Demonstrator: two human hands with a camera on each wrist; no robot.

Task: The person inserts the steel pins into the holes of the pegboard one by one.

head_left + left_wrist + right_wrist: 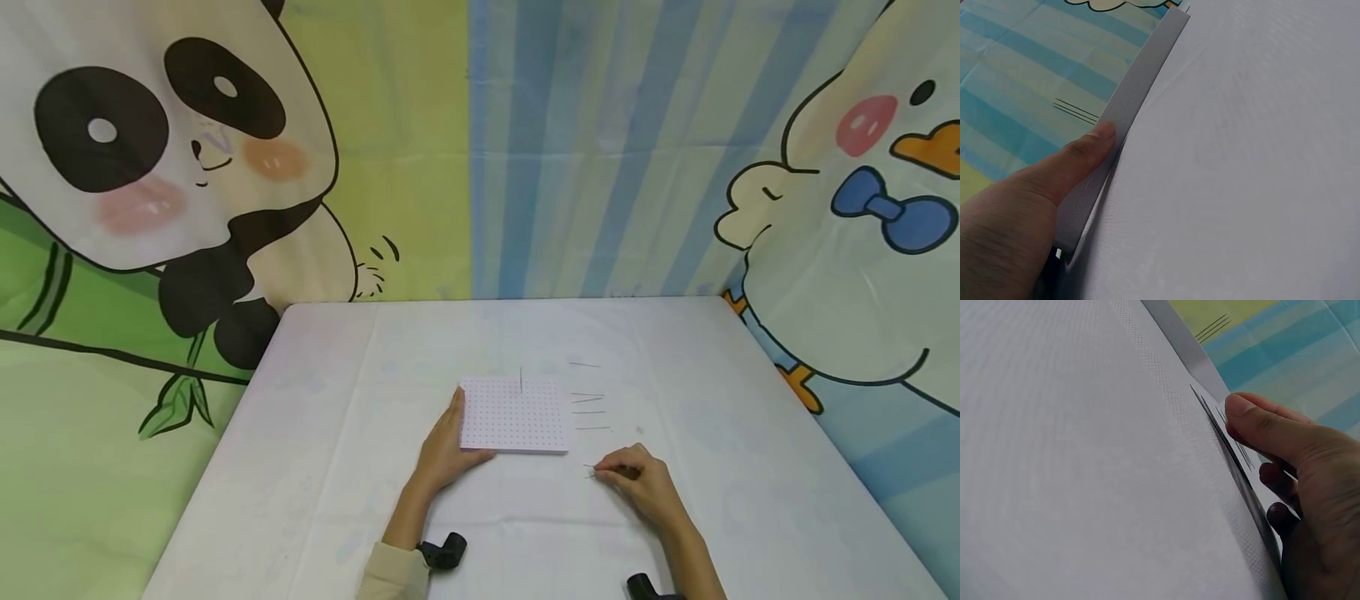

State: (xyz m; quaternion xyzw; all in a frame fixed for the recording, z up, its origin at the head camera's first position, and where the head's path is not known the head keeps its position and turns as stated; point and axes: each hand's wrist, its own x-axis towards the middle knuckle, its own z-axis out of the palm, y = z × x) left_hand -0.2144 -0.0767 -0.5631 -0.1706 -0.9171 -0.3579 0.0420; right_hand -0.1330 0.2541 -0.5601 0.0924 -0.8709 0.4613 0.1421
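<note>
A white pegboard [514, 417] with rows of small holes lies flat on the table. My left hand [447, 446] grips its near left corner, fingers along the left side and thumb [1088, 150] against the front edge. Upright thin pins [1075, 111] rise from the board; in the head view they line up as one pin [521, 380]. Right of the board, my right hand [641, 483] has thumb and index finger together in a pinch at a thin pin [588, 465]. A second pin lies just beside it, and the fingers cover their right ends.
Several more thin pins [588, 412] lie in a loose column to the right of the board. The white-covered table [375, 350] meets a printed panda-and-duck cloth [570, 150] behind. Black wrist cameras [444, 552] sit on both wrists.
</note>
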